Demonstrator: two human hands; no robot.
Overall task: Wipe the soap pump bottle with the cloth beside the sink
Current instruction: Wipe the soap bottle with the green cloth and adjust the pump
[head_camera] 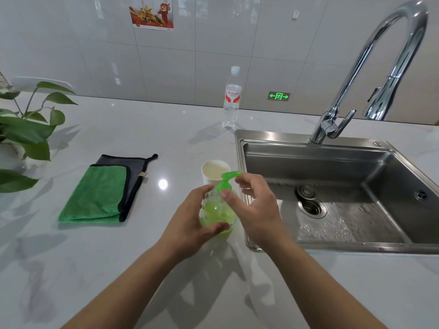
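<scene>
The soap pump bottle (pixel 217 210) is clear with green liquid and a green pump head, standing on the white counter just left of the sink. My left hand (pixel 192 220) wraps around the bottle's body from the left. My right hand (pixel 254 207) pinches the green pump neck with thumb and fingers from the right. A folded green and grey cloth (pixel 99 195) lies flat on the counter to the left, apart from both hands.
A white paper cup (pixel 215 170) stands right behind the bottle. A steel sink (pixel 332 162) with a tall chrome faucet (pixel 370 67) fills the right side. A water bottle (pixel 231 97) stands near the wall. A leafy plant (pixel 21 129) sits at the left edge.
</scene>
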